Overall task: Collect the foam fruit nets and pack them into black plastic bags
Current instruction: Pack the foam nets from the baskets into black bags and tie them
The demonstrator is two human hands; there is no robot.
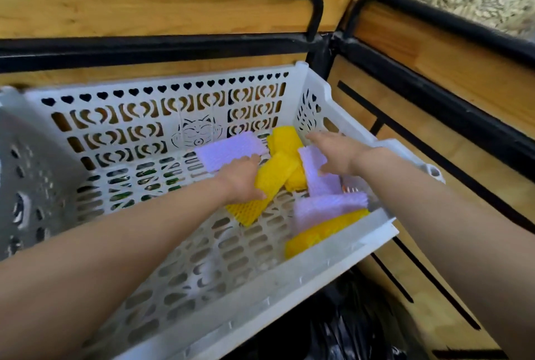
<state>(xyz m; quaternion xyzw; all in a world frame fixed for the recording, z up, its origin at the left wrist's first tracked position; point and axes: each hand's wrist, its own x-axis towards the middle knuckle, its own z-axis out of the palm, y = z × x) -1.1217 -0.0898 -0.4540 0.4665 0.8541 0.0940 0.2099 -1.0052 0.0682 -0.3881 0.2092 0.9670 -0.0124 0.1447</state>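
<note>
In the white crate (333,254), far right corner, the left hand (240,183) has a yellow foam net (273,179) in its grip. The right hand (337,154), grip wide, rests on a purple net (324,183).

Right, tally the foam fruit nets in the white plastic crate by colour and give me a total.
Yellow foam mesh fruit nets: 3
Lilac foam mesh fruit nets: 3
Total: 6 in view in the white perforated plastic crate; the overlapping pile may hide more.
</note>
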